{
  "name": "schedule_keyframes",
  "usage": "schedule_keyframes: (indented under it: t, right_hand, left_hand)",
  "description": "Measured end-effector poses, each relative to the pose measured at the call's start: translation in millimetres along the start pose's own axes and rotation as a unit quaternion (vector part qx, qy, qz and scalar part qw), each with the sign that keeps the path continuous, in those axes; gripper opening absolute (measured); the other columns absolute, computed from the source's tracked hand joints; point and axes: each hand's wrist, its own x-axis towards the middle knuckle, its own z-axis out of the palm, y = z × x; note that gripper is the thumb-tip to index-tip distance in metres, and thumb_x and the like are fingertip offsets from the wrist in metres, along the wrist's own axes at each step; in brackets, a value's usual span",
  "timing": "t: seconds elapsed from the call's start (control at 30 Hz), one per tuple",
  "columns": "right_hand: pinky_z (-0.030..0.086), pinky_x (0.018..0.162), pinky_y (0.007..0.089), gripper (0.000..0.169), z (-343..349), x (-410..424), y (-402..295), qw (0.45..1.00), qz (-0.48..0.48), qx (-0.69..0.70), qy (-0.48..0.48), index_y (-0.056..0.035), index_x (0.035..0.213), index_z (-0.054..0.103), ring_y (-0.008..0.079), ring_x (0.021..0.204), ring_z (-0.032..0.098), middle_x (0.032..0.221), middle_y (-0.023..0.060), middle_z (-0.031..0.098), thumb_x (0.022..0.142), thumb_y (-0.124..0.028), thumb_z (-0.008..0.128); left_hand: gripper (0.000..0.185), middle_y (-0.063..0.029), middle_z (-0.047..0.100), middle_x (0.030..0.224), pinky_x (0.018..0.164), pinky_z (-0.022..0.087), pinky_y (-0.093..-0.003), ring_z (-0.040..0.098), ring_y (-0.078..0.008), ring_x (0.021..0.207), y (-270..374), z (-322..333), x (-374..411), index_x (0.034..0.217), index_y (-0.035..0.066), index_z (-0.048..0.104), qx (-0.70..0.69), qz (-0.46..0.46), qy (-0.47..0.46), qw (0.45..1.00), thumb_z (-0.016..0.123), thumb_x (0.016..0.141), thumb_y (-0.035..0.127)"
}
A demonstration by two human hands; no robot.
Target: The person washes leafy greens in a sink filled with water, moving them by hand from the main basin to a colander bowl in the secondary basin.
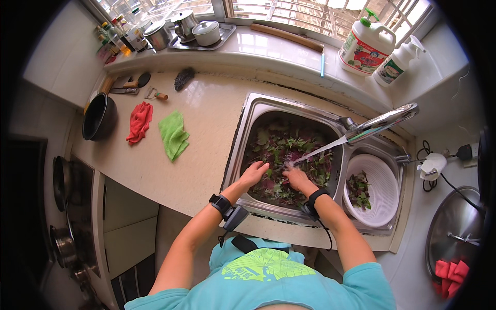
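Observation:
Green and purple leafy vegetables [277,147] lie in water across the large basin of a stainless steel sink [237,170]. My left hand [255,173] is at the left part of the leaves, fingers loosely extended, with nothing seen in its grasp. My right hand [298,179] reaches among the leaves near the middle, its fingertips partly hidden by splashing water and greens. A stream runs from the chrome faucet [381,121] down beside the right hand's fingers. In the smaller basin, a white plastic colander [381,193] holds a small bunch of similar leaves [359,190].
Left on the counter [209,147] are a green cloth [173,135], a red cloth [139,123], a black pot [100,117] and a peeler [157,94]. A pump jug [364,48] and spray bottle [395,64] stand on the sill. A large metal lid [451,224] is at right.

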Motion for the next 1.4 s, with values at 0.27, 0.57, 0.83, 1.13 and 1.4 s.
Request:
schedule_keyframes:
  t: [0.27, 0.57, 0.83, 1.13, 1.4]
  right_hand:
    - [0.043, 0.074, 0.0387, 0.029, -48.6, -35.8, -5.1, 0.958, 0.000, 0.217, 0.186, -0.0016, 0.101, 0.056, 0.0332, 0.086, 0.054, 0.090, 0.0174, 0.057, 0.073, -0.004, 0.050]
    - [0.050, 0.070, 0.0334, 0.028, -96.0, -48.5, -9.8, 0.532, 0.031, 0.846, 0.030, -0.0049, 0.098, 0.055, 0.0209, 0.080, 0.059, 0.092, 0.0073, 0.060, 0.084, -0.029, 0.052]
    - [0.050, 0.062, 0.0366, 0.024, -95.7, -40.4, -14.0, 0.518, 0.068, 0.838, 0.155, -0.0086, 0.097, 0.058, 0.0200, 0.078, 0.059, 0.088, 0.0046, 0.061, 0.085, -0.025, 0.044]
    - [0.043, 0.041, 0.0254, 0.023, -99.7, -74.8, -15.6, 0.687, 0.074, 0.685, 0.232, -0.0032, 0.091, 0.055, 0.0110, 0.067, 0.054, 0.080, 0.0025, 0.058, 0.086, -0.024, 0.046]
    - [0.040, 0.040, 0.0253, 0.030, -103.0, -64.9, -40.9, 0.750, 0.119, 0.566, 0.321, -0.0070, 0.106, 0.057, 0.0107, 0.058, 0.052, 0.083, 0.0055, 0.059, 0.082, -0.024, 0.055]
  left_hand:
    - [0.074, -0.0130, 0.019, 0.139, 0.098, 0.026, -0.0426, 0.024, -0.0294, 0.125, 16.5, 13.2, -5.6, 0.136, 0.009, 0.013, -0.128, -0.130, -0.062, 0.981, 0.042, 0.083, 0.052]
    - [0.053, -0.0070, 0.024, 0.135, 0.095, 0.026, -0.0505, 0.024, -0.0291, 0.123, 51.8, 37.5, 8.6, 0.132, 0.020, 0.026, -0.394, -0.071, -0.140, 0.906, 0.033, 0.088, 0.049]
    - [0.033, -0.0012, 0.048, 0.113, 0.083, 0.036, -0.0496, 0.045, -0.0179, 0.103, 56.4, 50.6, 17.6, 0.119, 0.018, 0.043, -0.460, -0.011, -0.159, 0.874, 0.032, 0.092, 0.034]
    - [0.019, -0.0016, 0.053, 0.093, 0.065, 0.045, -0.0413, 0.050, -0.0145, 0.083, 57.5, 68.1, 21.6, 0.108, 0.014, 0.047, -0.446, -0.021, -0.141, 0.884, 0.041, 0.091, 0.020]
    - [0.031, -0.0052, 0.052, 0.097, 0.073, 0.043, -0.0402, 0.049, -0.0197, 0.092, 58.8, 84.6, 36.4, 0.106, 0.013, 0.048, -0.498, -0.057, -0.147, 0.853, 0.036, 0.091, 0.037]
